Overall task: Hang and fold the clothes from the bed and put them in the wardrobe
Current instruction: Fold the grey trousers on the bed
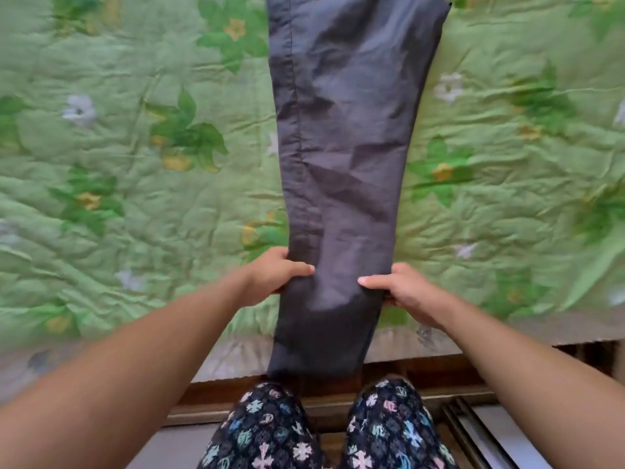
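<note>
Grey trousers flat on bed — both hands' grip at near end.

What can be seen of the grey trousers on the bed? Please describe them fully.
The trousers are dark grey, of thin, creased woven cloth, seemingly folded leg on leg. They lie flat on the green flowered bedspread, a seam running down their left side. The narrow end hangs over the bed's edge. The left hand and right hand pinch the two side edges near it, thumbs on top.
</note>
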Available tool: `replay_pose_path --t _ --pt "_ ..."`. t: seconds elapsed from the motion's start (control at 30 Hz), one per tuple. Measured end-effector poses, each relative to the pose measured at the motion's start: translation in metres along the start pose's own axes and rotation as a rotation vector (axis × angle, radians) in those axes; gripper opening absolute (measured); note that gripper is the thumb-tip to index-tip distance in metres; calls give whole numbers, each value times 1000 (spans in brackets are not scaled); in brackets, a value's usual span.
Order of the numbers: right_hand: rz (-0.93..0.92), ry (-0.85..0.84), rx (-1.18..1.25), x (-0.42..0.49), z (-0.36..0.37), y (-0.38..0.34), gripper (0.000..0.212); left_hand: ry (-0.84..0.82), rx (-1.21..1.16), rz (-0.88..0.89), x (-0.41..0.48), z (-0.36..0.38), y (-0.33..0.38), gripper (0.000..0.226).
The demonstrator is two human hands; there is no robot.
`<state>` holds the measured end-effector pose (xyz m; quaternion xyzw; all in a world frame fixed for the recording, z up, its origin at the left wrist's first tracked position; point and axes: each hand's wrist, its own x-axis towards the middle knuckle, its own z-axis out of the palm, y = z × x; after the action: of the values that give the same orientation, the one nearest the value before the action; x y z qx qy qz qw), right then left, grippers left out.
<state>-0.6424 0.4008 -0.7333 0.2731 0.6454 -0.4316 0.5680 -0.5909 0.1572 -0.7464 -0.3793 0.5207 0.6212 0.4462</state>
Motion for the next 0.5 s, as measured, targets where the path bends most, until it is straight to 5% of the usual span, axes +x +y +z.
replay_pose_path --t 0.27,0.5 --pt "3 124 68 -12 27 101 16 -60 -194 10 -17 28 -63 30" --pt "-98 95 65 -32 16 112 33 3 -160 12 -44 53 -84 27"
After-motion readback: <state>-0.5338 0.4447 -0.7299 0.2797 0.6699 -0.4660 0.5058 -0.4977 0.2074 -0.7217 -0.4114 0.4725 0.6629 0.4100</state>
